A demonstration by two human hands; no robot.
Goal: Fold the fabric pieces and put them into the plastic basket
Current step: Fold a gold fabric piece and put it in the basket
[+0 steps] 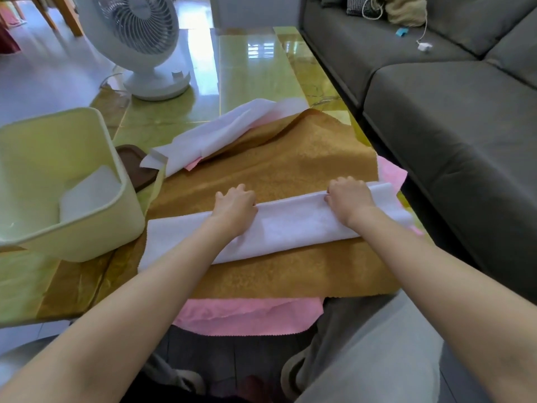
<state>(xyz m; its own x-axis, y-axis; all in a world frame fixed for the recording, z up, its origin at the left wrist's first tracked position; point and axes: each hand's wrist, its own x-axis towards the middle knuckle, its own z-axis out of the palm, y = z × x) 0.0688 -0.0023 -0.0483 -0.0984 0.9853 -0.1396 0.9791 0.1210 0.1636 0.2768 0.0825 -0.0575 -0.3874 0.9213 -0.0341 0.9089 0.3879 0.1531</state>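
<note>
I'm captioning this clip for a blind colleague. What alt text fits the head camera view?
The left hand and right hand hold the far edge of a folded white fabric strip lying on a golden-brown cloth over a glossy table. A pale plastic basket at left holds one folded white piece; loose white fabric lies behind, pink fabric underneath.

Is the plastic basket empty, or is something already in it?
Not empty: one folded white fabric piece lies inside the plastic basket.
</note>
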